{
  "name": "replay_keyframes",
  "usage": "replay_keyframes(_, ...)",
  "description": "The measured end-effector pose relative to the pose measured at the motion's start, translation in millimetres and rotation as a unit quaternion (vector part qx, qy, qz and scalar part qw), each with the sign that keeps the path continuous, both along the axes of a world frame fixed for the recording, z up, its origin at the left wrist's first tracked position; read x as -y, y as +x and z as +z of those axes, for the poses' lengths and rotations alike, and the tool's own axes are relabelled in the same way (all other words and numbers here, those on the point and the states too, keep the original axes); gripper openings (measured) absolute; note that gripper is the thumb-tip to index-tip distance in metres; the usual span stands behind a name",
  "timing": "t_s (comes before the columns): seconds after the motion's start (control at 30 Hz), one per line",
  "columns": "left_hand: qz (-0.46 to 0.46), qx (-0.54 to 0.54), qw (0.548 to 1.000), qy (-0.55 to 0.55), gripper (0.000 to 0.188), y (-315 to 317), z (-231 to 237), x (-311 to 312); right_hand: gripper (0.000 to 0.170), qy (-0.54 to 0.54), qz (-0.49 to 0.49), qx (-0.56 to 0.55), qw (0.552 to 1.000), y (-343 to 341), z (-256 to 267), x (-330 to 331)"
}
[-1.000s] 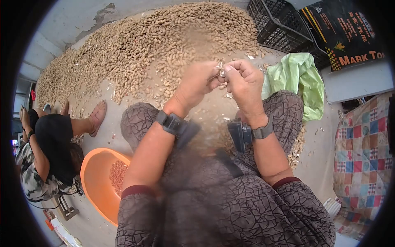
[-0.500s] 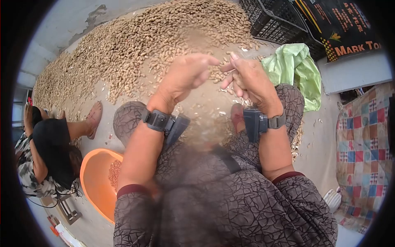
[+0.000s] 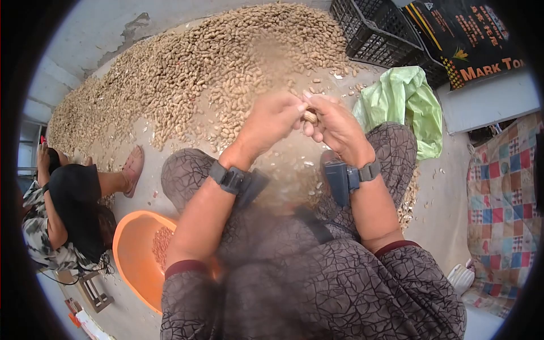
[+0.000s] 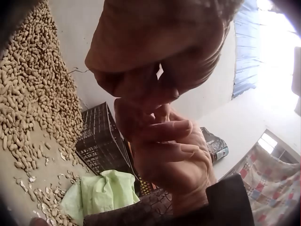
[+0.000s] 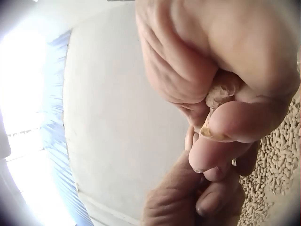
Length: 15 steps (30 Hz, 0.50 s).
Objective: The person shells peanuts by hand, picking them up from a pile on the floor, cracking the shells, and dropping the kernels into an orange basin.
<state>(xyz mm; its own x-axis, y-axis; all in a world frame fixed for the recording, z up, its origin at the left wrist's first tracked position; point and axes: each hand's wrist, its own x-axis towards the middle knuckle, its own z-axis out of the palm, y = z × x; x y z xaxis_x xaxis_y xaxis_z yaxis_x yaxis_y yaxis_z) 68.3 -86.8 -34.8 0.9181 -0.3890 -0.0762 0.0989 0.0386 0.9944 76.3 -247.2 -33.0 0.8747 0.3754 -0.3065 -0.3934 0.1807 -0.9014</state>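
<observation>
In the head view both hands meet above the floor in front of the peanut pile point(image 3: 215, 62). The right hand point(image 3: 340, 124) has its fingers curled round an unshelled peanut point(image 3: 310, 117); the right wrist view shows this peanut point(image 5: 222, 90) tucked in its curled fingers. The left hand point(image 3: 266, 122) has thumb and fingertips brought together, touching the right hand's fingertips. Whether a piece lies between the left fingertips is hidden. In the left wrist view the left hand point(image 4: 155, 47) is dark and close, above the right hand point(image 4: 169, 155).
An orange basin point(image 3: 129, 255) with reddish kernels stands at the left, near another seated person point(image 3: 73, 204). Green sacking point(image 3: 419, 113), a black crate point(image 3: 379, 39) and a printed black bag point(image 3: 476, 45) are at the right. Shell pieces lie on the floor between the legs.
The hands parted half a second ago, the right fingers spread, and have come together again. The pale shell held between the fingertips a second ago is no longer seen there.
</observation>
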Motion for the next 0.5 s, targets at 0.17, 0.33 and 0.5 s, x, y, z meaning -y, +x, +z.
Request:
replay_keyframes(0.17, 0.090, 0.028, 0.994, -0.049, 0.014, 4, -4, -1, 0.018, 0.039, -0.004, 0.020, 0.999, 4, -6, 7)
replay_keyframes(0.33, 0.094, -0.006, 0.993, -0.066, 0.015, 4, -9, -3, 0.014, 0.007, -0.053, 0.051, 0.997, -1, -3, 3)
replay_keyframes(0.5, 0.087, 0.007, 0.995, -0.047, 0.015, 2, -7, -5, 0.017, -0.029, -0.091, 0.116, 0.989, -10, 6, -7)
